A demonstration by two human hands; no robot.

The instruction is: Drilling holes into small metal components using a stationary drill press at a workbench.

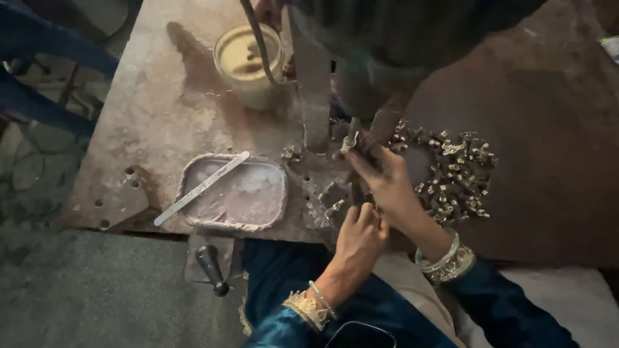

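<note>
My right hand (387, 183) pinches a small brass part (349, 143) under the dark press machine (380, 58), fingers closed on it. My left hand (361, 235) lies just below it with fingers curled at the edge of the metal table (161, 116); whether it holds anything is hidden. A heap of small brass parts (454, 177) lies to the right of my right hand. A few more brass pieces (322, 209) sit by the machine base.
A shallow metal tray (235, 193) with whitish liquid holds a flat metal strip (201, 188). A round pot (248, 61) of yellowish liquid stands behind it. A black-knobbed lever (211, 264) sticks out below the table edge. Blue bars (39, 77) lie at left.
</note>
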